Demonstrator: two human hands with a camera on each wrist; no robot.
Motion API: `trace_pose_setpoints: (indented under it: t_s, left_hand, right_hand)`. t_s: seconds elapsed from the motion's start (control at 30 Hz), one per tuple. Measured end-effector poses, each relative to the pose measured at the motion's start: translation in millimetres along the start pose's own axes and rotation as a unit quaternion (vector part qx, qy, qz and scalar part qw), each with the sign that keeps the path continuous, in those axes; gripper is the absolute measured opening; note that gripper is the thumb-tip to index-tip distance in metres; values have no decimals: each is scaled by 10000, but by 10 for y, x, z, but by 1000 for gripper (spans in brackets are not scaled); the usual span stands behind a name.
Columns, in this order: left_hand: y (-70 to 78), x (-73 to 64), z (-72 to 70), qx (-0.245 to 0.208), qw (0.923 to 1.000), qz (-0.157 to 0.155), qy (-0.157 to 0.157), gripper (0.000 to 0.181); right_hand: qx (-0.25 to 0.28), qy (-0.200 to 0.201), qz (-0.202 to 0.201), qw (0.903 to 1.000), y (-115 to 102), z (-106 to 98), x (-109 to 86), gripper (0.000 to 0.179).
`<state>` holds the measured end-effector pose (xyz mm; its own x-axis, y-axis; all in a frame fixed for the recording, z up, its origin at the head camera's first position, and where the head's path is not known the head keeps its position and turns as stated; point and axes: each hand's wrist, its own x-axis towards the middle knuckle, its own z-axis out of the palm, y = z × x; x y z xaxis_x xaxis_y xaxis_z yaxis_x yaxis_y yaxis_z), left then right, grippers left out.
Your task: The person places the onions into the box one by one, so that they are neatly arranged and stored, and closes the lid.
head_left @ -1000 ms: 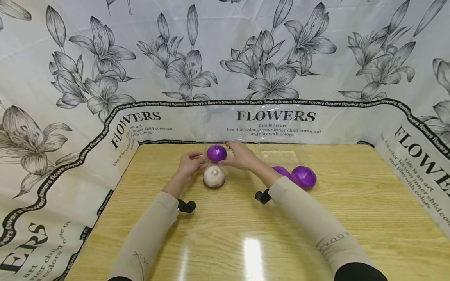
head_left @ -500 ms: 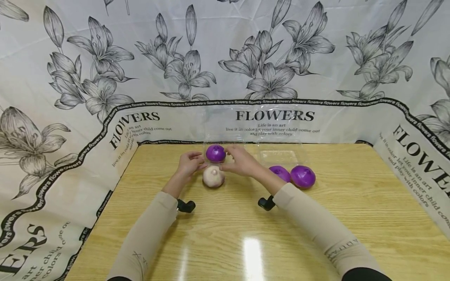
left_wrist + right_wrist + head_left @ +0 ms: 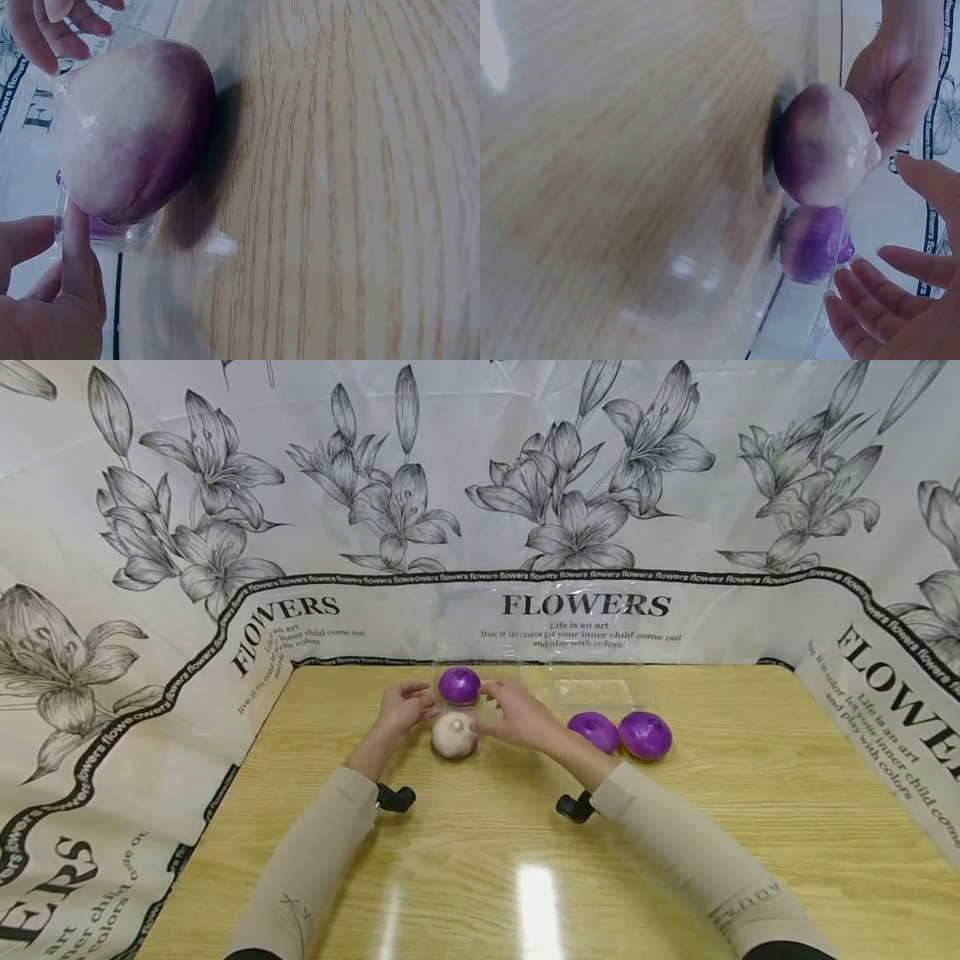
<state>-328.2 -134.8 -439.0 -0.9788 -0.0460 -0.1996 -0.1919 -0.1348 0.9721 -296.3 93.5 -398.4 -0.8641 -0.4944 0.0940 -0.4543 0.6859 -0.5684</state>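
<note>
In the head view, a white-and-purple bulb (image 3: 453, 735) sits on the wooden table just in front of a clear plastic box. One purple onion (image 3: 459, 686) lies inside that box. My left hand (image 3: 401, 714) is at the box's left side, fingers loosely bent; its thumb and a finger come right up to the clear wall (image 3: 60, 217) in the left wrist view. My right hand (image 3: 517, 716) hovers to the right with spread fingers, its thumb overlapping the bulb's right edge. The right wrist view shows a gap between these right fingers (image 3: 885, 300) and the bulb.
Two more purple onions (image 3: 645, 735) lie side by side on the table to the right. Behind them is a second clear plastic box (image 3: 600, 693) with its lid raised. A flower-printed cloth (image 3: 585, 552) closes off the back and sides.
My right hand has drawn back from the boxed onion, down and slightly right towards the bulb. The left hand stays in place.
</note>
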Motion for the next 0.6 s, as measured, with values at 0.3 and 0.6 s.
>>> trace_pose_setpoints:
  t_s: [0.3, 0.6]
  left_hand:
    - [-14, 0, -9, -88, 10000, -8, 36, 44]
    - [-25, 10, 6, -49, 10000, 18, 46, 43]
  right_hand:
    - [312, 10, -12, 9995, -41, 173, -96, 59]
    - [440, -99, 143, 9989, -61, 328, -150, 55]
